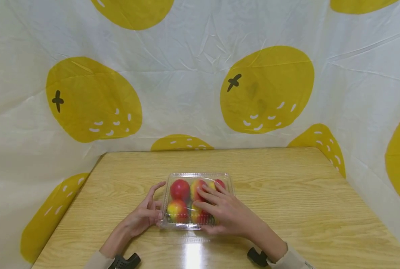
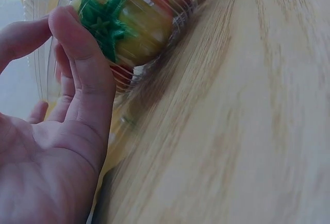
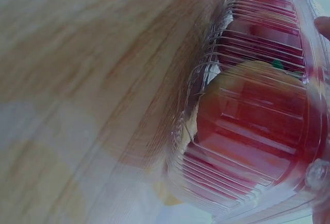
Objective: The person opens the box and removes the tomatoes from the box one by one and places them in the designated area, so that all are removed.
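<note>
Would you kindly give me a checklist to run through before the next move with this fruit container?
1. Container resting on the table: ok.
2. Fruits inside: ok, several red-and-yellow ones show through the clear plastic.
3. Left hand in place: ok, at the container's left side.
4. Right hand in place: ok, fingers spread over the top, toward the right.
5. Container fully closed: cannot tell, the right hand hides part of it.

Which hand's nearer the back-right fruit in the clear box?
Right. Right hand lies over the box, partly covering that fruit in the head view; left hand is at the box's left side.
</note>
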`<action>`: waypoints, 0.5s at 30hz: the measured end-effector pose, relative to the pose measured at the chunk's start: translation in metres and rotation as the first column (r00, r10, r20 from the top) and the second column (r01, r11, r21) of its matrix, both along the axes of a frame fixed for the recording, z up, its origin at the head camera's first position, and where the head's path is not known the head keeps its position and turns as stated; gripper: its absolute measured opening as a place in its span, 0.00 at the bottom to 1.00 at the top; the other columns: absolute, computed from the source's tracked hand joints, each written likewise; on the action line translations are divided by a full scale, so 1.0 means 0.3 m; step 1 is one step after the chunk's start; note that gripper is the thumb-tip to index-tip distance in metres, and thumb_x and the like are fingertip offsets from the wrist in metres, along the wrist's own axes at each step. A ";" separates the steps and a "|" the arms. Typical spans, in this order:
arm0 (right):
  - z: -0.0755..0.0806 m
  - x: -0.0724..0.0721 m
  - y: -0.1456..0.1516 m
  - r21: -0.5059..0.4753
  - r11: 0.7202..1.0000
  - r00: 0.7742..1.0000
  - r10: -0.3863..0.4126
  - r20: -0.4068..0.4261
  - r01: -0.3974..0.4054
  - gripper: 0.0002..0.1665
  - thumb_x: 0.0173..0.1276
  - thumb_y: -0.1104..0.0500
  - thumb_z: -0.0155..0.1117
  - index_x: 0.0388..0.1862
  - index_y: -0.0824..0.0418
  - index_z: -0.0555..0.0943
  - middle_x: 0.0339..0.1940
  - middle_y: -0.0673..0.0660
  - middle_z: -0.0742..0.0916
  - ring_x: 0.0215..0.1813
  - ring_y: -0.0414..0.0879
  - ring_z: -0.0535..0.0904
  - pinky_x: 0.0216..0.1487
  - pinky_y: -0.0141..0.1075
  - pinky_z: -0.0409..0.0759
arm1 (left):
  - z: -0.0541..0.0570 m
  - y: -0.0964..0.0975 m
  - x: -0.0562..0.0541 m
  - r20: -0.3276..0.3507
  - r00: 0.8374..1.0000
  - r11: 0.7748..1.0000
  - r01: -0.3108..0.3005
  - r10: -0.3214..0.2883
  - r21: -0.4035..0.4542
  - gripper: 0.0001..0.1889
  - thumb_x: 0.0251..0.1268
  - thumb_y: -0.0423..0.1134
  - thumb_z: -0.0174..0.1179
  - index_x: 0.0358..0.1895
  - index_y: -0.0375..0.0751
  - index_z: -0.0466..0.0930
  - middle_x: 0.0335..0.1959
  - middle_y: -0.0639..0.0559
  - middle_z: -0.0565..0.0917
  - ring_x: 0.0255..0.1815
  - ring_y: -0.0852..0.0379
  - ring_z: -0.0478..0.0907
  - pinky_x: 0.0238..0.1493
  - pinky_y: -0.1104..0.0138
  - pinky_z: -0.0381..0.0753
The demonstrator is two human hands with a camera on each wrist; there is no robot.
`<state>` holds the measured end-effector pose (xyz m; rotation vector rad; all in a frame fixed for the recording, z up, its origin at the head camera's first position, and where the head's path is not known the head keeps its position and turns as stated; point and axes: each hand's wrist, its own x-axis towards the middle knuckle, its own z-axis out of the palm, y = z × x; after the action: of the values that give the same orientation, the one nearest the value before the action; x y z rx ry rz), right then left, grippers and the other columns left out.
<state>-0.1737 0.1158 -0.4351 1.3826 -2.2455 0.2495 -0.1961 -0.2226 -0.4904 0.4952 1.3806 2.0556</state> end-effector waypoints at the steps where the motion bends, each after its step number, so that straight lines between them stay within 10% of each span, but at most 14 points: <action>1: 0.000 0.000 0.000 -0.003 1.000 1.000 0.003 -0.001 -0.003 0.36 0.57 0.39 0.77 0.62 0.51 0.82 0.70 0.62 0.82 0.73 0.59 0.77 0.69 0.62 0.76 | 0.001 0.001 0.000 0.001 1.000 1.000 -0.001 0.001 0.000 0.54 0.66 0.23 0.55 0.82 0.60 0.28 0.42 0.52 0.84 0.32 0.61 0.82 0.34 0.69 0.82; 15: 0.012 0.020 -0.002 0.032 0.999 0.998 0.017 0.053 -0.019 0.38 0.53 0.49 0.77 0.66 0.48 0.80 0.72 0.62 0.80 0.76 0.59 0.74 0.69 0.66 0.74 | -0.010 0.008 0.001 -0.020 0.998 0.998 -0.053 0.053 -0.014 0.44 0.71 0.21 0.47 0.80 0.57 0.36 0.37 0.55 0.85 0.26 0.63 0.82 0.29 0.71 0.82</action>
<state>-0.1676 0.1152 -0.4315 1.4292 -2.2905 0.2592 -0.1957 -0.2201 -0.4934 0.4785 1.4333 2.0869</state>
